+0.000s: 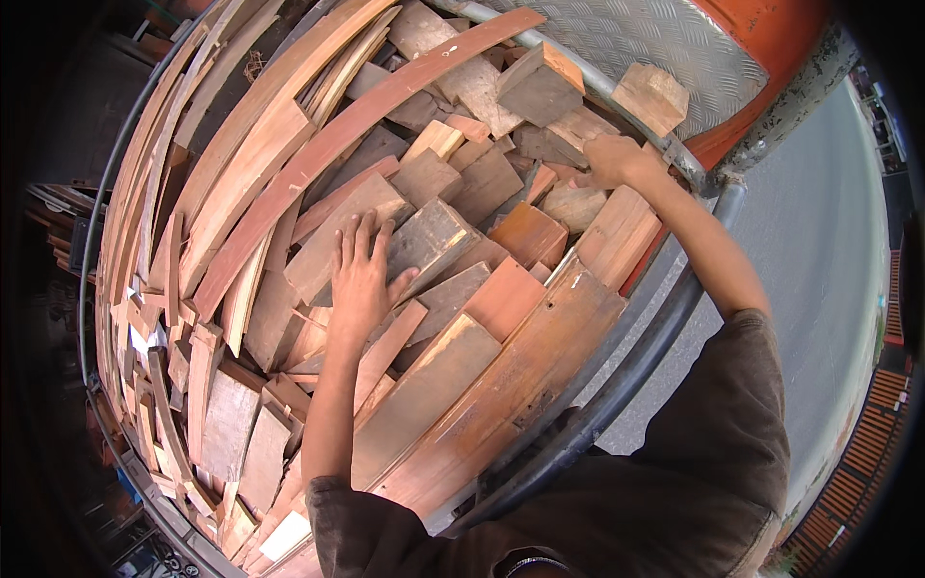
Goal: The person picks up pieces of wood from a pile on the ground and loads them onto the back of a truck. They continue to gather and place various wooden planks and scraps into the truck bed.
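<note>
My left hand [360,275] lies with its fingers spread on the wood pile. Its fingertips rest on a long grey-brown timber block [337,241], and its thumb reaches toward a darker weathered block [431,239]. Farther off to the right, my right hand [617,162] is curled at the end of a light brown wooden block [581,125], close to the metal rail. Its fingers are partly hidden, but they look bent around that block's end. A chunky pale block [652,99] sits just beyond this hand, against the rail.
Long curved-looking planks [366,135] lie stacked at the left. A wide brown board [520,376] borders the pile near me, beside a dark metal tube [617,405]. An orange panel with a tread-plate sheet [646,39] rises at the far side. Grey pavement [819,270] lies right.
</note>
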